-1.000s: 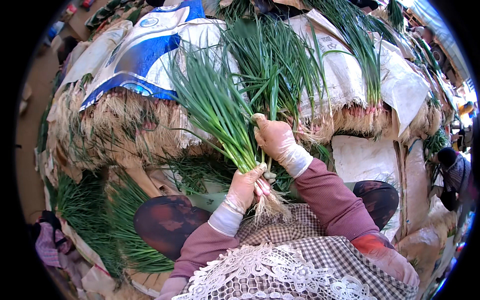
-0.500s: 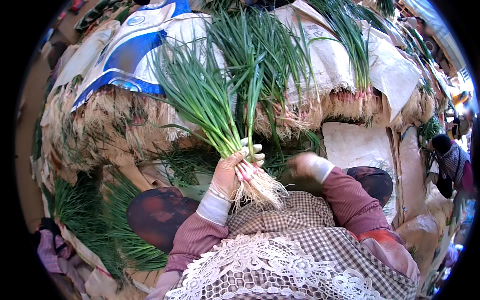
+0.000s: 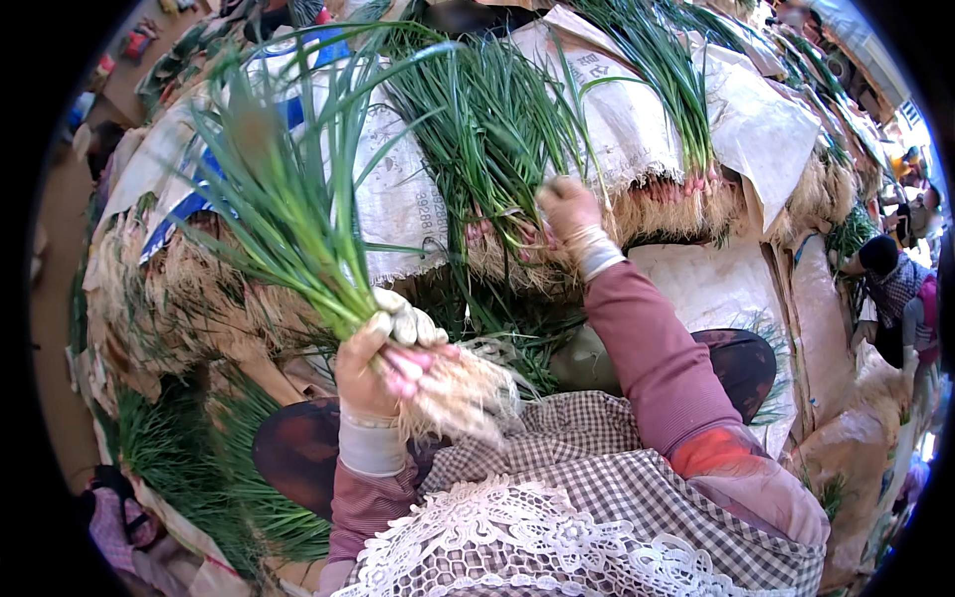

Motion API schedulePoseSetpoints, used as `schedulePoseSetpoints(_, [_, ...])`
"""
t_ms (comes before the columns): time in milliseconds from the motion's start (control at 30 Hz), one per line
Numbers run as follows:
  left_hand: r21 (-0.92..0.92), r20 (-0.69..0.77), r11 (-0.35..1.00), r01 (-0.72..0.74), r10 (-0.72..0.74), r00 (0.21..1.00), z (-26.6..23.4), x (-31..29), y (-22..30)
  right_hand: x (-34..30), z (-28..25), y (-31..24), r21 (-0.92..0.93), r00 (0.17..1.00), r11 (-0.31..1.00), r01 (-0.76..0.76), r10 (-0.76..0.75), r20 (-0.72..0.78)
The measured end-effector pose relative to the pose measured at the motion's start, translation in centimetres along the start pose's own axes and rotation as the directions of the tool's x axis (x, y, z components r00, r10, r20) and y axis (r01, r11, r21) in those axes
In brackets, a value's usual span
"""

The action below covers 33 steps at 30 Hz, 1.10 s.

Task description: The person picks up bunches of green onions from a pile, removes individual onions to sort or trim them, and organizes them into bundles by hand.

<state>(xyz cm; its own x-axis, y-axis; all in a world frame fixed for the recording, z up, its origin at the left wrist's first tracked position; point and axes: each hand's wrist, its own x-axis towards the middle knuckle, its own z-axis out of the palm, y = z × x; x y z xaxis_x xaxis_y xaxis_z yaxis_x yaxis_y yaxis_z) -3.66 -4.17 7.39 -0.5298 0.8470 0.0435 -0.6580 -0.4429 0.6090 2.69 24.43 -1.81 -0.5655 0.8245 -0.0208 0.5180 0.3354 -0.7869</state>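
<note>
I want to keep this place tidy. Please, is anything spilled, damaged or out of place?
Two small things: loose green leaves lie scattered beyond the checked apron, unlike the onion bunch in the left hand; and the white sack right of that bunch has a frayed lower edge, so it looks worn.

Onion bunch [image 3: 333,284] in the left fingers [image 3: 413,323], left of other onions [image 3: 487,124] on sacks [image 3: 629,124].

The left hand [image 3: 366,370] grips an onion bunch [image 3: 336,284], right hand [image 3: 574,211] near piled onions [image 3: 482,139].
</note>
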Motion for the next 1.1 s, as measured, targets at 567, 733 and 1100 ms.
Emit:
schedulePoseSetpoints(567, [-0.147, -0.167, 0.946, 0.288, -0.311, 0.936, -5.1, 0.2, -6.1, -10.2, 4.9, -7.6, 0.599, 0.653, 0.661, -0.452, -0.212, 0.727])
schedulePoseSetpoints(733, [-0.191, -0.222, 0.95, 0.248, -0.288, 0.932, -5.4, 1.0, -6.7, -10.0, 4.8, -7.0, 0.487, 0.941, 0.87, -0.083, -0.093, 0.325])
schedulePoseSetpoints(1100, [-0.003, -0.342, 0.976, 0.217, -0.205, 0.917, -4.0, 1.1, -6.7, -11.1, 3.9, -7.2, 0.831, 0.957, 0.494, -0.256, 0.007, 0.291])
